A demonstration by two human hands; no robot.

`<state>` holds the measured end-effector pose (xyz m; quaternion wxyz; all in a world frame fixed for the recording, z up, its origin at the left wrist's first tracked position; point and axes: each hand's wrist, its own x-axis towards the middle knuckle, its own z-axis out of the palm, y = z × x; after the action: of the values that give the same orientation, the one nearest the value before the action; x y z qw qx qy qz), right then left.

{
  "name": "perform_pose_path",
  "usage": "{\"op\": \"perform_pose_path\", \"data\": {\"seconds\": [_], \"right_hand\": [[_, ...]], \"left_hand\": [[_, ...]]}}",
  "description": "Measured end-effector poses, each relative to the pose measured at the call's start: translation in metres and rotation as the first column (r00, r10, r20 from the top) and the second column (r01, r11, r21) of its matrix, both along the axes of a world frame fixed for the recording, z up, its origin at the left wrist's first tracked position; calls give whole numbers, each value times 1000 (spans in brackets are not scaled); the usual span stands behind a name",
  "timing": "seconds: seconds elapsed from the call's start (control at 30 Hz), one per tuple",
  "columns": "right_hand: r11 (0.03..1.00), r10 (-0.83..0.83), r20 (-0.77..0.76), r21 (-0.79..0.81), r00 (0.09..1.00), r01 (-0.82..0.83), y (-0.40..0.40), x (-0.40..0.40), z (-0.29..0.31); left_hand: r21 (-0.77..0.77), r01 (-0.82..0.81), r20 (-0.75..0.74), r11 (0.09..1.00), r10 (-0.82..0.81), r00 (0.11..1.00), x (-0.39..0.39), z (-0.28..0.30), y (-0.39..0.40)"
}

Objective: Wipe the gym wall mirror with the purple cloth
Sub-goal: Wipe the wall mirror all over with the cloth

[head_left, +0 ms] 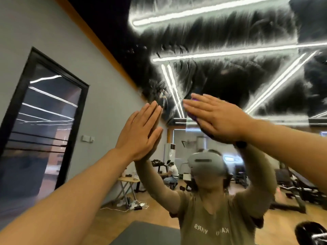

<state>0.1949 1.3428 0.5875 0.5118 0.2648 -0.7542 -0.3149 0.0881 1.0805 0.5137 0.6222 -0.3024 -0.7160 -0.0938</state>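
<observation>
The gym wall mirror (230,76) fills the right and upper part of the head view; its upper area is covered in smeared white streaks. My right hand (217,117) lies flat with straight fingers, pressing the purple cloth (193,116) against the glass; only a purple edge shows under the palm. My left hand (139,131) rests flat on the mirror near its left edge, fingers straight, holding nothing. My own reflection appears below both hands.
A grey wall with a black-framed dark window (40,131) lies to the left of the mirror. Reflected in the glass are gym machines, a folding table (128,183), a seated person (171,172) and a grey floor mat (146,234).
</observation>
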Motion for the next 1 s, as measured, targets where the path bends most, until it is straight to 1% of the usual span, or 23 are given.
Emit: {"op": "perform_pose_path", "data": {"seconds": [0.1,0.17,0.23,0.3,0.37,0.47,0.57,0.67,0.73,0.77,0.8,0.9,1.0], "right_hand": [[985,-27,-56,-173,998,17,-15,-1,51],[957,-46,-85,-290,995,19,-25,-2,67],[928,-56,-143,-372,988,-1,-34,-7,67],[928,-50,-167,-371,985,-16,-40,-9,50],[960,-18,-129,-279,991,-18,-41,-8,22],[997,5,-39,-81,999,-8,-43,-12,-37],[989,-20,87,151,996,7,-38,-14,-83],[953,-25,206,302,978,-40,-35,-10,-80],[936,-51,202,352,978,-24,-37,-11,-61],[939,-61,185,344,981,-7,-40,-13,-49],[954,-60,164,299,985,8,-43,-14,-36],[998,-50,69,30,996,48,-51,-13,9],[976,-81,-39,-208,996,72,-59,-13,53]], "left_hand": [[-24,36,-80,999,-38,996,-12,-2,-7],[-29,52,-128,998,-55,990,-17,-2,-8],[-16,80,-159,997,-82,984,-18,-1,-7],[-6,104,-166,995,-103,981,-19,-1,-7],[-8,124,-156,992,-123,980,-19,-2,-6],[1,175,-124,985,-174,977,-18,-1,-8],[-7,217,-88,976,-217,972,-17,-2,-11],[3,219,-72,976,-218,973,-19,-4,-19],[13,186,-79,983,-184,980,-22,-8,-25],[14,166,-83,986,-164,983,-25,-10,-30],[14,149,-84,989,-148,985,-28,-12,-34],[27,142,-83,990,-139,987,-34,-19,-42],[50,169,-101,984,-163,981,-36,-21,-43]]}}
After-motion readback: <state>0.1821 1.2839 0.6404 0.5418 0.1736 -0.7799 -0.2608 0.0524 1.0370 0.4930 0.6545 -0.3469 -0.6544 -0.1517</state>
